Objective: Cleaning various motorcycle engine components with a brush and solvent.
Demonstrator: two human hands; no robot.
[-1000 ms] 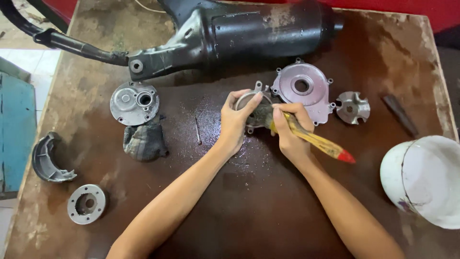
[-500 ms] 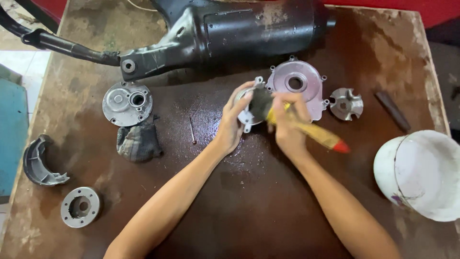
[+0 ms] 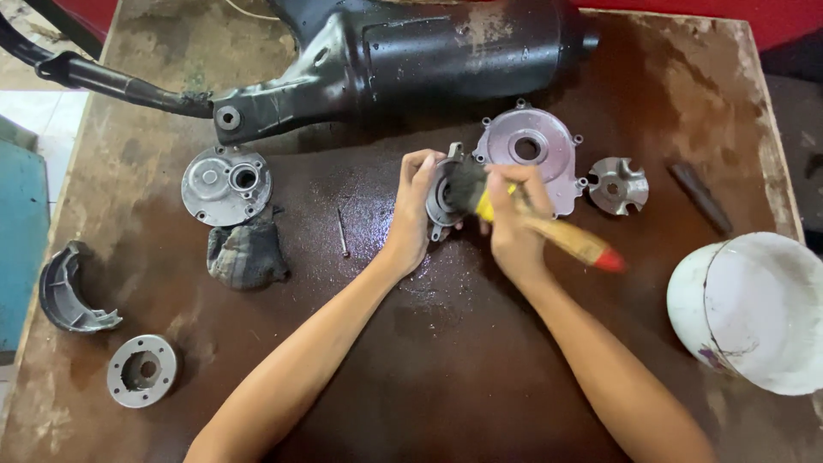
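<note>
Left hand (image 3: 414,210) closed around small cover (image 3: 442,199), tilted on wet table (image 3: 429,377) just left of larger cover (image 3: 530,154). Right hand (image 3: 513,225) gripping brush (image 3: 549,230), bristles against it. Likely stiff, light, slick when wet; best pinched by rim.

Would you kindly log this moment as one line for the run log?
left hand: holds small metal cover | right hand: grips paintbrush, bristles on cover | surface: wet brown table | nearby: white bucket
</note>
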